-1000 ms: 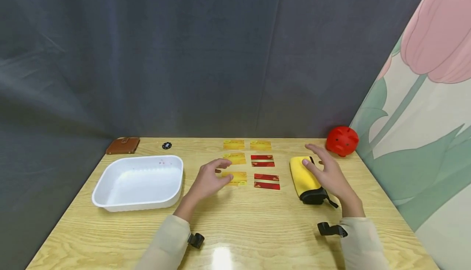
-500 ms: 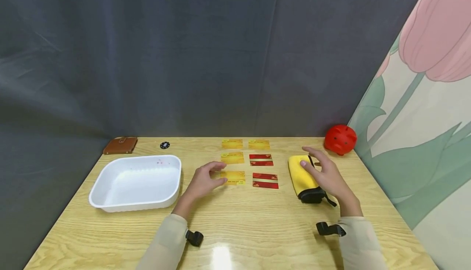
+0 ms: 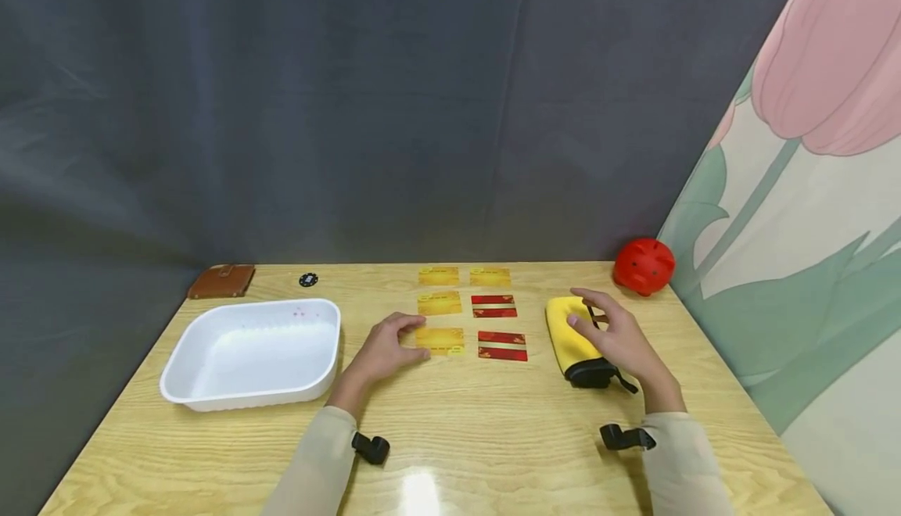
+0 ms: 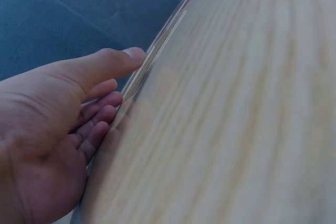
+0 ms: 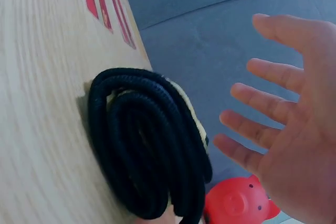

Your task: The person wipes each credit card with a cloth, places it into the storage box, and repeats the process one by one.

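Note:
My left hand (image 3: 385,349) is low at the left end of the nearest yellow card (image 3: 442,340), thumb and index finger apart at its corners. In the left wrist view its fingers (image 4: 100,114) bend loosely beside the card's thin edge. My right hand (image 3: 622,340) hovers over the right side of a rolled yellow cloth (image 3: 568,332) with black edging, its fingers spread. The right wrist view shows the cloth's black coiled end (image 5: 147,140), with the fingers (image 5: 260,98) apart from it. Two red cards (image 3: 503,346) with pale stripes lie between the hands.
More yellow cards (image 3: 439,302) lie farther back on the wooden table (image 3: 457,438). A white tray (image 3: 253,403) stands at left, with a brown wallet (image 3: 221,281) and a black poker chip (image 3: 308,280) behind. A red piggy bank (image 3: 644,267) sits at back right, near the wall.
My left hand has drawn back slightly and lowered to the nearest yellow card's left end. My right hand has sunk a little over the rolled cloth. The head view has shifted slightly.

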The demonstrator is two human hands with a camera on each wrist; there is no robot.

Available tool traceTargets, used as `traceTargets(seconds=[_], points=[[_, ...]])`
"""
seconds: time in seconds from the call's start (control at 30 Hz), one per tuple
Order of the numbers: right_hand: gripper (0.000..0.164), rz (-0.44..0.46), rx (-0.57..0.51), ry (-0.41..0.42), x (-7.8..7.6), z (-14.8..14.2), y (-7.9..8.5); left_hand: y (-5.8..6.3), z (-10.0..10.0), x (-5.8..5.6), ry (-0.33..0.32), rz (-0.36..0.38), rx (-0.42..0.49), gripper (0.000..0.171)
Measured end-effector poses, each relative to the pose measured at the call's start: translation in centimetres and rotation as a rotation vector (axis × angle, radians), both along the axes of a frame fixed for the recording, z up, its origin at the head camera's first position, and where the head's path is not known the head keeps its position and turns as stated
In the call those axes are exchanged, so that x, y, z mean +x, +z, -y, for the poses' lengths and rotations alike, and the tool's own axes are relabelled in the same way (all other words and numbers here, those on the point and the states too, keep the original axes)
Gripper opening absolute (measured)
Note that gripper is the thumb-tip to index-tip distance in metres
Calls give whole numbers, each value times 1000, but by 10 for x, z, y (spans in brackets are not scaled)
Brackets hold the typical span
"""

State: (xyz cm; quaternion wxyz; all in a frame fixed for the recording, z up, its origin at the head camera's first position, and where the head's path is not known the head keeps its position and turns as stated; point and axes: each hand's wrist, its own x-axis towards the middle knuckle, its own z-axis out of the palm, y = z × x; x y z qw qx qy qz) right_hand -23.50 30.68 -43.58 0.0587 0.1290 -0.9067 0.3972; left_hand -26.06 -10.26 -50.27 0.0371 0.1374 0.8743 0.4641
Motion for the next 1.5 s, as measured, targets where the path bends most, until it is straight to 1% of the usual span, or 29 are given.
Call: traceTargets(seconds=[0.2,0.43,0.63,0.7,0.9,0.97,1.13,1.2,1.33,1.43,1.5], points=[[58,20,37,-8,-4,-3,-8,1,1,-5,-19,-24,-66,57],[61,52,88,-28,-8,-8,-20,5,0,-5,-44,-5,-102,51],[64,22,150,-22,-13,-8,-28,8,-2,-6,-52,4,-140,47],[67,30,164,-24,-14,-8,-30,9,-3,-6,-53,5,-143,45],[74,112,143,-42,-15,-6,-36,12,-3,-6,-46,32,-150,42],[76,118,146,-46,-16,-5,-38,13,-3,-6,-48,46,-157,42],[79,114,198,-54,-18,0,-43,13,-2,-6,-50,69,-182,41],[78,117,218,-55,-19,1,-44,14,-2,-5,-49,69,-183,41],[72,116,225,-56,-18,3,-44,14,-3,-6,-74,35,-150,42],[67,98,215,-50,-18,3,-43,15,-4,-7,-87,-1,-120,35],[64,88,201,-36,-18,3,-42,15,-4,-7,-79,-11,-106,29]])
